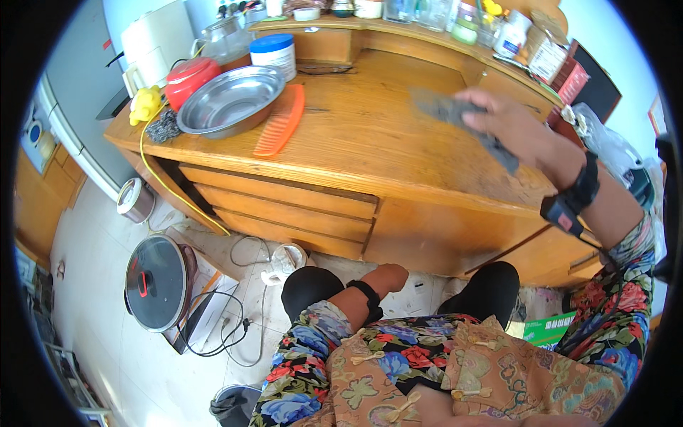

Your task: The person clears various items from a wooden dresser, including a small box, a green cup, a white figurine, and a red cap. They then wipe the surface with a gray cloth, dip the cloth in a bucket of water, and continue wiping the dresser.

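On the right part of the wooden desk (pixel 368 123), my right hand (pixel 507 125) presses a grey cloth (pixel 445 107) against the top. The cloth spreads out past the fingers on both sides, and hand and cloth are blurred. My left hand (pixel 392 278) hangs low between my knees, in front of the cabinet doors. It looks curled, with its fingers hidden from view. Left of the cloth lie an orange comb (pixel 285 123) and a shiny metal basin (pixel 235 99), the comb partly under the basin's edge.
Around the basin are a red lidded container (pixel 192 77), a blue-lidded tub (pixel 274 53), a steel scourer (pixel 163 127) and a yellow toy (pixel 145 104). Jars line the raised shelf (pixel 341 25). A lidded electric pan (pixel 155 283) and power cords (pixel 213 352) occupy the floor at left.
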Action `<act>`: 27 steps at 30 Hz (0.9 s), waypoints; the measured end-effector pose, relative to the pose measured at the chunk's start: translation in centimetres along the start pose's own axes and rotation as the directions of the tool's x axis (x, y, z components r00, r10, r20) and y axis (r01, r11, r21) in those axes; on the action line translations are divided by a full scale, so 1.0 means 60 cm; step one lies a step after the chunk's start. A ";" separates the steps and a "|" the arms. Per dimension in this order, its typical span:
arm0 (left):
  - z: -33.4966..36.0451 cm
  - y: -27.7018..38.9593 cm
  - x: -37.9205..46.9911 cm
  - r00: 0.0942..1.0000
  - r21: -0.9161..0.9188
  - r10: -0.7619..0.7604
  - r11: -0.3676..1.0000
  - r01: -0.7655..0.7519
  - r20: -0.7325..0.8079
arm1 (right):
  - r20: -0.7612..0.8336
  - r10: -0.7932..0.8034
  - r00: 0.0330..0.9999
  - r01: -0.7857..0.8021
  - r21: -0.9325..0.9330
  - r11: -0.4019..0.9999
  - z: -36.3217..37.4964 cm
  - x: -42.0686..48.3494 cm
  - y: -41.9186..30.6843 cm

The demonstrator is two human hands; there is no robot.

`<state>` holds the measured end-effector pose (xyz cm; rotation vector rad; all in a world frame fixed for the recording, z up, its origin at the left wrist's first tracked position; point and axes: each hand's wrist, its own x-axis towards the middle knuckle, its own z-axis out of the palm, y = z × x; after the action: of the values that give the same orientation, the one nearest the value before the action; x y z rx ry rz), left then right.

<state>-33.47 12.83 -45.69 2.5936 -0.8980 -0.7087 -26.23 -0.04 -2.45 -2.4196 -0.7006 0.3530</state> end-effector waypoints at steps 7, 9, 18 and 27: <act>-0.024 0.007 0.015 0.988 0.021 0.068 0.998 -0.065 -0.138 | -0.030 -0.354 0.935 0.326 -0.325 0.888 0.072 0.314 -0.064; -0.031 0.010 0.017 0.979 -0.001 0.046 0.999 -0.047 -0.198 | 0.050 -0.204 0.978 0.210 -0.290 0.934 0.101 0.370 -0.073; -0.020 0.006 0.030 0.992 0.010 -0.007 1.000 0.008 -0.128 | 0.278 -0.670 0.688 0.713 -0.431 0.553 0.164 0.248 -0.017; -0.052 -0.004 -0.034 0.997 -0.289 0.079 0.954 -0.079 -0.012 | 0.051 -0.148 0.988 0.072 0.689 0.721 0.103 -0.046 0.015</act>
<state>-33.02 14.72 -42.48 2.2877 -0.8241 -0.7560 -30.58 0.66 -7.66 -1.6468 -0.6117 0.5768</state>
